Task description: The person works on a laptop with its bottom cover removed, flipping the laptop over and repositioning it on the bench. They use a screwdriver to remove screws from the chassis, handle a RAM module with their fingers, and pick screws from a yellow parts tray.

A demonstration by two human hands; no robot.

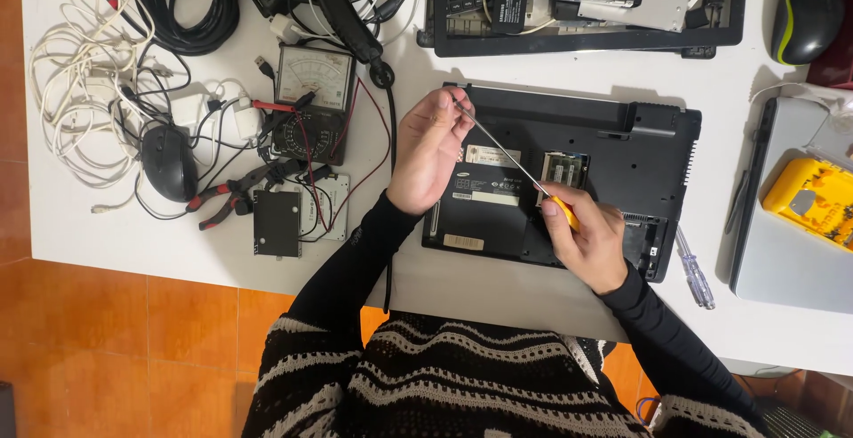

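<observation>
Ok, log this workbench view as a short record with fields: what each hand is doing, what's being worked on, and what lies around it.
surface: white table
work piece: black laptop turned underside up, one small memory bay open
right hand: grips the yellow-handled long screwdriver by its handle
left hand: fingertips steady the shaft near the tip
left of laptop: analogue multimeter, black mouse, red-handled pliers
right of laptop: clear-handled screwdriver
</observation>
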